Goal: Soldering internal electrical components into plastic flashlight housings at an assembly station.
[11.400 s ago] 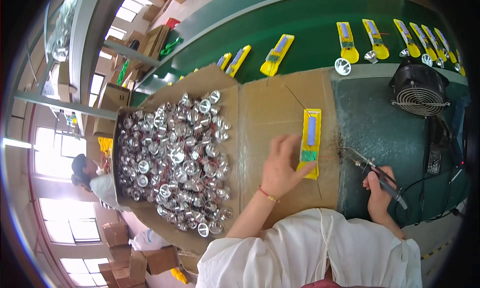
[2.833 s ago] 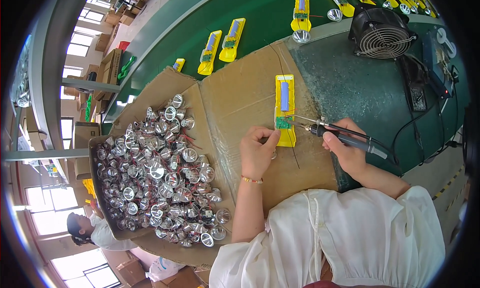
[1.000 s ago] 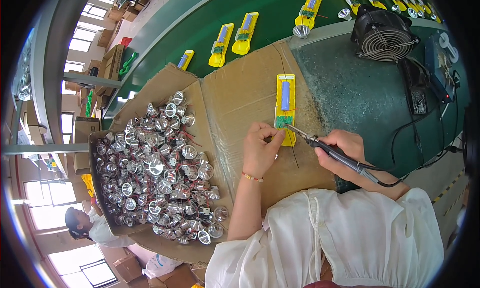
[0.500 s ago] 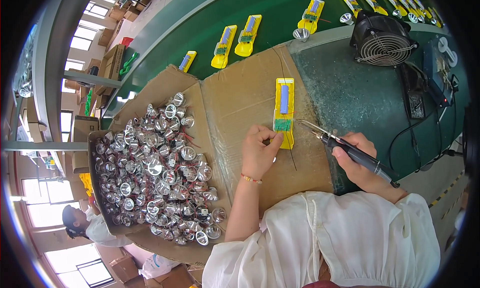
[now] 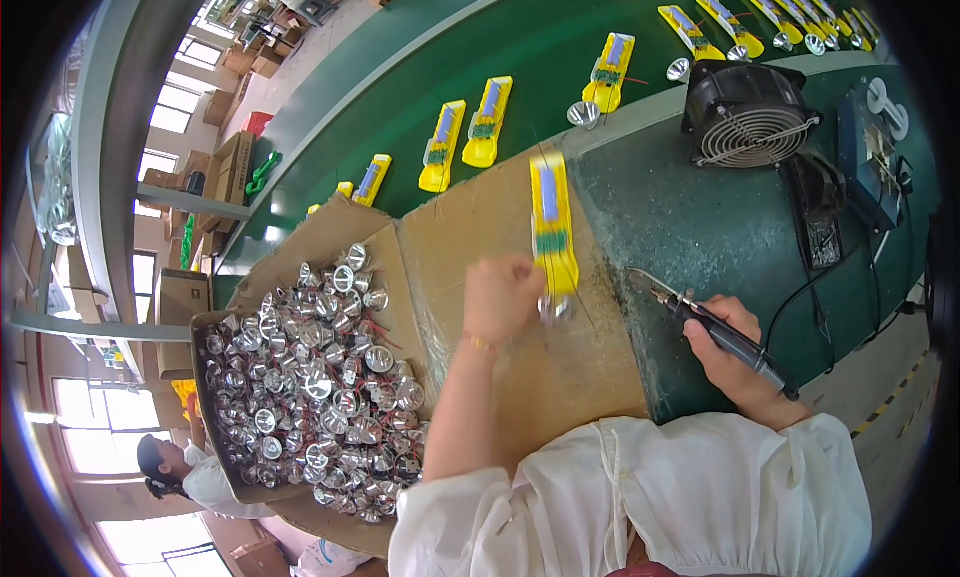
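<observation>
My right hand is wrapped round the black handle of a soldering iron. Its bent metal tip points left, apart from the work. My left hand, blurred, has its fingers curled at the lower left edge of a yellow plastic housing; the exact grip is partly hidden. In that housing lie a blue-violet battery cell and a green circuit board. A shiny reflector cup sits at its lower end, and thin dark wires stick out. All this is over a cardboard sheet.
A carton full of silvery reflector cups with red wires stands at left. Beyond, several yellow housings lie along a green conveyor. A black fan and a blue-grey soldering station stand at right. Another person is at far left.
My left hand and the yellow housing have shifted away from me over the cardboard, and the reflector cup now shows at its lower end. The iron's tip has drawn back from the board.
</observation>
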A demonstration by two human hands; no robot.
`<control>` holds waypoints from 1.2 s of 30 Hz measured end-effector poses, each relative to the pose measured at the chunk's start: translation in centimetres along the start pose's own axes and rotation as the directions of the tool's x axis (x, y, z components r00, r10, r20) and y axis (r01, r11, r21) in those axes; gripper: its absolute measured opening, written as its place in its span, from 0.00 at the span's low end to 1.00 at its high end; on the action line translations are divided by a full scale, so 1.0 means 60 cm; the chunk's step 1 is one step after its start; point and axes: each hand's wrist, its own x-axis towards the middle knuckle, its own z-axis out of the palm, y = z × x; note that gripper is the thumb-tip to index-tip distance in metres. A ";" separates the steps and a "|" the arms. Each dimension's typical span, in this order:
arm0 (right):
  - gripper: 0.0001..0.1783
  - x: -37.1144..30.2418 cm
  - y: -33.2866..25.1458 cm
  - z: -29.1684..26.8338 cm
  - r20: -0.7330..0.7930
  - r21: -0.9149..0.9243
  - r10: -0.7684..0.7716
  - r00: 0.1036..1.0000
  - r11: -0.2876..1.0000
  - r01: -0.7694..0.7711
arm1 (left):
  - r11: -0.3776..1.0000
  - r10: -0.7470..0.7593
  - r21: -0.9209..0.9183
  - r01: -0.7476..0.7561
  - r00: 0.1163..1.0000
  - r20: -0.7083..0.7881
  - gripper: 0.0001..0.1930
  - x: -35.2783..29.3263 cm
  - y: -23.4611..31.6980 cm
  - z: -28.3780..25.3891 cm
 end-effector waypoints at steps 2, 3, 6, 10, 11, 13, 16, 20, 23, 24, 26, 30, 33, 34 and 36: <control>0.07 0.003 0.012 0.008 -0.013 0.030 0.084 0.996 0.996 -0.084 | 0.998 -0.028 -0.057 0.023 0.995 -0.098 0.12 0.098 0.013 -0.006; 0.07 0.002 0.011 0.009 -0.027 0.052 0.152 0.988 0.987 -0.151 | 0.989 -0.088 -0.126 0.073 0.989 -0.117 0.14 0.150 0.024 -0.005; 0.08 0.006 -0.009 0.000 0.001 0.025 0.172 0.985 0.985 -0.171 | 0.974 0.024 0.214 0.077 0.900 -0.435 0.19 0.232 0.045 -0.040; 0.09 0.005 -0.006 0.001 0.018 0.029 0.137 0.990 0.990 -0.137 | 0.872 0.167 0.489 0.006 0.936 -0.311 0.26 0.253 -0.016 -0.045; 0.08 0.003 -0.004 0.002 0.029 0.056 0.155 0.987 0.986 -0.157 | 0.884 0.194 0.464 -0.050 0.944 -0.268 0.25 0.254 -0.029 -0.041; 0.08 0.002 -0.001 0.001 0.045 0.082 0.174 0.984 0.981 -0.177 | 0.943 0.172 0.328 -0.052 0.921 -0.350 0.23 0.236 -0.044 -0.027; 0.08 0.004 -0.001 0.001 0.067 0.083 0.168 0.983 0.981 -0.174 | 0.989 0.072 0.146 -0.016 0.920 -0.384 0.25 0.144 -0.021 -0.021; 0.08 0.001 -0.009 0.002 0.017 0.084 0.164 0.986 0.983 -0.165 | 0.980 0.134 0.183 -0.071 0.925 -0.357 0.31 -0.044 -0.009 0.024; 0.08 -0.013 0.020 0.009 -0.057 0.105 0.198 0.978 0.976 -0.192 | 0.993 0.117 0.046 -0.108 0.905 -0.408 0.36 -0.145 -0.012 0.029; 0.08 -0.017 0.020 0.010 -0.074 0.133 0.194 0.978 0.974 -0.183 | 0.971 0.198 0.213 -0.105 0.855 -0.479 0.37 -0.163 -0.036 0.013; 0.07 -0.019 0.018 0.012 -0.087 0.168 0.173 0.981 0.973 -0.157 | 0.878 0.254 0.460 0.132 0.686 -0.682 0.32 -0.168 -0.088 -0.032; 0.08 -0.022 0.023 0.021 -0.045 0.157 0.156 0.987 0.977 -0.147 | 0.685 -0.099 0.515 0.516 0.765 -0.636 0.14 -0.164 -0.157 -0.138; 0.08 -0.028 0.017 0.023 -0.042 0.170 0.160 0.986 0.974 -0.151 | 0.401 -0.017 0.748 0.528 0.821 -0.571 0.08 -0.144 -0.194 -0.146; 0.08 -0.031 0.017 0.022 -0.043 0.163 0.158 0.986 0.975 -0.149 | 0.384 -0.012 0.779 0.496 0.846 -0.533 0.08 -0.134 -0.211 -0.148; 0.08 -0.035 0.010 0.017 -0.057 0.178 0.179 0.982 0.970 -0.167 | 0.364 0.030 0.831 0.421 0.886 -0.462 0.08 -0.122 -0.226 -0.166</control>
